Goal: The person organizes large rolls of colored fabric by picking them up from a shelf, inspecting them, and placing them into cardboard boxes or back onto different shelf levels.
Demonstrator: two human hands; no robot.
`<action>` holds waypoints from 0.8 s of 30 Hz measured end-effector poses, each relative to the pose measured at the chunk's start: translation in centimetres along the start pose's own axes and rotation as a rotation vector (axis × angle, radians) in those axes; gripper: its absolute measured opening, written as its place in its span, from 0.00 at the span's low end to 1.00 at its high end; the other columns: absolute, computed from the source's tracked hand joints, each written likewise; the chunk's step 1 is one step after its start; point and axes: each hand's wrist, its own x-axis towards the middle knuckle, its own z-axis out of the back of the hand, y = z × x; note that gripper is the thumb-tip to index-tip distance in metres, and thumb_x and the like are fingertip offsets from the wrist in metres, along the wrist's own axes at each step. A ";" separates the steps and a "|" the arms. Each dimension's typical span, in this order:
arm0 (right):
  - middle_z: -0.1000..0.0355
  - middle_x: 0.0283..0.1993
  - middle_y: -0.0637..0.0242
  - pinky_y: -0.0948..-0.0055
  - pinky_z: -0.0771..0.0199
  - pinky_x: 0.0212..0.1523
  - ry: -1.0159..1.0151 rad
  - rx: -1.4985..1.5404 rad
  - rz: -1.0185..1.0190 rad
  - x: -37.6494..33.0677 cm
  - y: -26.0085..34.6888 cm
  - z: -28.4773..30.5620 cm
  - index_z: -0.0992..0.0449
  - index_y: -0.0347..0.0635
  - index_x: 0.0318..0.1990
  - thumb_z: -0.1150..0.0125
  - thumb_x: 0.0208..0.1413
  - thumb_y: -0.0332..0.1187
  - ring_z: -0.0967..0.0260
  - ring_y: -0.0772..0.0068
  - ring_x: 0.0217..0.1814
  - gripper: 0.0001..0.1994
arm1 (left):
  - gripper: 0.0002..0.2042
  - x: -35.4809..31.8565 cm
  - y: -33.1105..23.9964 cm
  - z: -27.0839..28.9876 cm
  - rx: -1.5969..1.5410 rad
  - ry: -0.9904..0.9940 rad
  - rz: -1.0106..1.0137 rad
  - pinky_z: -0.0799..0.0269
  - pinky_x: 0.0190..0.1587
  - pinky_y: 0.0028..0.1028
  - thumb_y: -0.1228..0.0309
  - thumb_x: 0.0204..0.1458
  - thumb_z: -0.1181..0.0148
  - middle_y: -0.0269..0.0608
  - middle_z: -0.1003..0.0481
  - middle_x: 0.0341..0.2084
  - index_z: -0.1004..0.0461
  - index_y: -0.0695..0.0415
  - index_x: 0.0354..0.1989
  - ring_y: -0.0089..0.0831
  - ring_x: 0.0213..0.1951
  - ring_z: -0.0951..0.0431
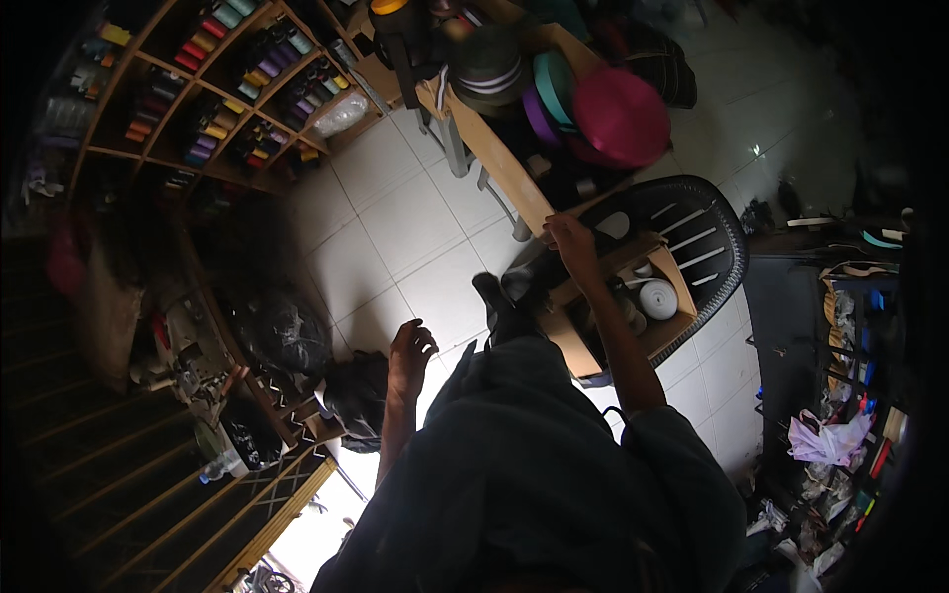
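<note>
My left hand (410,354) hangs over the white tiled floor, its fingers loosely curled and apart with nothing in them. My right hand (571,243) reaches forward, fingers stretched out at the near corner of a long cardboard box (499,148); whether they press on its edge is hard to tell. In and around that box are large rolls of webbing: a magenta roll (623,117), a teal roll (554,87) and a purple roll (540,119). Below my right forearm, an open cardboard carton (571,341) holding a white webbing roll (657,298) sits on a black plastic chair (733,252).
A wooden shelf (143,153) with many coloured thread spools stands at the far left. Black plastic bags (287,331) and a cluttered bench are on my left. To the right is a dark cabinet (791,316) beside a crowded rack with a pinkish plastic bag (830,438). Tiled floor (410,232) lies ahead.
</note>
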 end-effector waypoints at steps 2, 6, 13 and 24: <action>0.26 0.36 0.66 0.77 0.28 0.31 -0.031 0.079 0.029 2.9 1.5 -1.4 0.27 0.38 0.45 0.47 0.60 0.33 0.28 0.76 0.30 0.11 | 0.13 2.1 -2.3 -0.6 0.095 0.026 -0.043 0.28 0.34 0.25 0.81 0.55 0.50 0.41 0.31 0.32 0.37 0.67 0.49 0.28 0.32 0.27; 0.27 0.43 0.60 0.75 0.26 0.34 -0.066 0.117 -0.074 10.7 6.2 -4.4 0.32 0.36 0.52 0.43 0.58 0.39 0.28 0.72 0.40 0.19 | 0.13 8.8 -7.7 -1.4 0.008 -0.034 -0.021 0.32 0.37 0.28 0.64 0.61 0.54 0.36 0.31 0.29 0.34 0.60 0.47 0.27 0.33 0.29; 0.34 0.53 0.53 0.71 0.26 0.35 -0.223 0.054 -0.106 21.6 14.1 -8.7 0.40 0.35 0.58 0.32 0.47 0.50 0.32 0.68 0.50 0.38 | 0.15 18.6 -12.1 -2.5 -0.022 0.065 0.055 0.29 0.34 0.27 0.61 0.62 0.52 0.40 0.28 0.31 0.32 0.61 0.47 0.27 0.31 0.26; 0.33 0.51 0.52 0.63 0.25 0.38 -0.525 0.169 -0.195 28.9 12.0 -10.5 0.41 0.34 0.55 0.23 0.37 0.39 0.28 0.60 0.46 0.40 | 0.18 32.8 -21.2 -2.7 0.242 0.261 0.154 0.29 0.38 0.30 0.58 0.62 0.55 0.41 0.27 0.34 0.32 0.62 0.47 0.29 0.35 0.26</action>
